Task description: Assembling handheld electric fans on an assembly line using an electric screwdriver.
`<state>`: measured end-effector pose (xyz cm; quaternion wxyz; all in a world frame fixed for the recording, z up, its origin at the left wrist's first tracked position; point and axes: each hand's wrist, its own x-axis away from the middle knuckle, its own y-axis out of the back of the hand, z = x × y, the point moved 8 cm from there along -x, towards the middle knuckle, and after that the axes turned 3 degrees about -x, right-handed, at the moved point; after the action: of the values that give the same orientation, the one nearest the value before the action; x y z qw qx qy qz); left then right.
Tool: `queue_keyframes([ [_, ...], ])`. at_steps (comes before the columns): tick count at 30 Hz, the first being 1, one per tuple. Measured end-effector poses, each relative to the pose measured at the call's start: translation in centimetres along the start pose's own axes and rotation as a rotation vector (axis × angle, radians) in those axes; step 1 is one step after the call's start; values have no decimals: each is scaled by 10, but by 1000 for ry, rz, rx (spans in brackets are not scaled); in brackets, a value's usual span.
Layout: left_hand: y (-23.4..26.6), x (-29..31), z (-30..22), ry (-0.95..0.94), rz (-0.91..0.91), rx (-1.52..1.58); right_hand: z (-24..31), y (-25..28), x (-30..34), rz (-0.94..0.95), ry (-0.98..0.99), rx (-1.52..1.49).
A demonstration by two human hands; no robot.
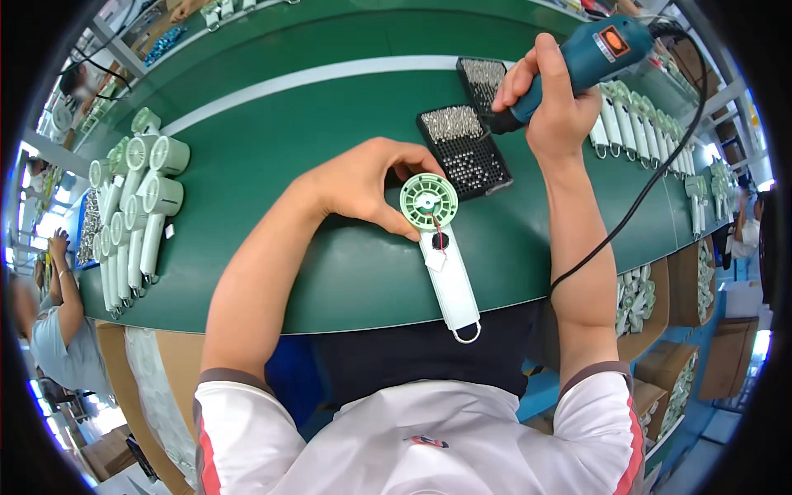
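Observation:
In my left hand (371,186) is a handheld fan body (452,280), gripped at its round green head with thumb and fingers around the rim. Its white handle points toward me and ends in a wire loop; a red wire and a black round part show below the head. My right hand (554,103) is wrapped round a teal electric screwdriver (582,62), tilted with its black nose low, over a black screw tray (466,153). Shiny screws fill the tray's far part and lie scattered nearer. A second screw tray (483,78) stands behind it.
Several fan bodies (136,214) are stacked at the left of the green table (355,280). A row of more fan bodies (631,124) lies at the right. The screwdriver's black cable (652,177) hangs across my right forearm. Cardboard boxes (652,305) stand below the right edge. Another person (62,322) sits at the far left.

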<state>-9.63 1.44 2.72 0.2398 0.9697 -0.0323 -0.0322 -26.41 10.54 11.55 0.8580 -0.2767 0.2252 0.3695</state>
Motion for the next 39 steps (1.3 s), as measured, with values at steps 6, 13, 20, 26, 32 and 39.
queue_keyframes([
  [6,-1,1,9,2,-31,70,-12,6,10,-21,25,37],
  [13,0,0,7,-55,-32,-29,-22,12,11,-14,0,47],
  [20,-1,2,6,-67,-37,-24,-20,10,12,-23,9,42],
  [26,1,1,10,-25,-54,60,-25,10,10,-21,-19,37],
  [32,3,-1,6,-40,-44,61,-18,3,9,-2,-3,90],
  [39,-3,1,6,-66,-34,16,-20,-6,17,9,-38,202],
])
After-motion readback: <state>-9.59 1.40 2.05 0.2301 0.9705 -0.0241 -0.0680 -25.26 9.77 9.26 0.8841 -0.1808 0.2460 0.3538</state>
